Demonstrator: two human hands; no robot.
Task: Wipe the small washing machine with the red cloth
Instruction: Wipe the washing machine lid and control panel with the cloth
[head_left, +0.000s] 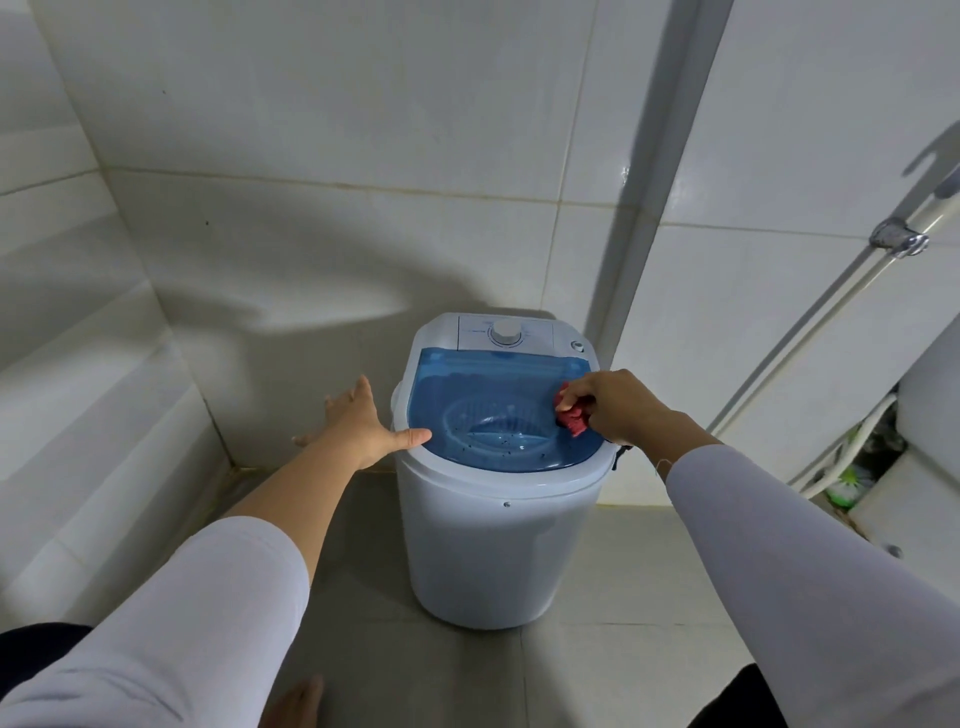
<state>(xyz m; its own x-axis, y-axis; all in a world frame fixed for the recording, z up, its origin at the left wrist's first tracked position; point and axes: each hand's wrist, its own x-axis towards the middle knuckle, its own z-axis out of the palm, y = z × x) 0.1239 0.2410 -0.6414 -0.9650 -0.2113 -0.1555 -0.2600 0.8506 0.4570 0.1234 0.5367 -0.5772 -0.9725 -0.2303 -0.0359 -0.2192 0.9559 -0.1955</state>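
Wiping is under way in the head view: the right hand (615, 408) pinches a bunched red cloth (571, 413) between thumb and curled fingers, its grip clamped on the fabric and pressed to the translucent blue plastic lid (483, 384) of the small white round-bodied washing machine (488, 545). The cloth sits at the lid's right edge, directly under that grip. The left hand (363, 421) lies with fingers spread and straight, grip apart and holding nothing, its thumb touching the lid's near-left rim as if to steady the tub.

To do this step well, I judge the cloth should be flattened out somewhat, since a tight wad meets little surface. Strokes should run from the right-hand grip across toward the left-hand thumb, overlapping, then carry on to the white control panel with its round dial (506, 332), beyond both hands, and down the white sides below them. Keeping the left palm braced should stop the light machine sliding on the grey tiled floor (597, 675).

Hard to make out: dark specks show low on the lid, and I cannot tell whether they lie on top or inside the drum seen through it. The printing around the dial is too small to read. Most of the cloth is hidden inside the fingers. The machine's back and far side are out of sight against the white tiled wall (311, 156).
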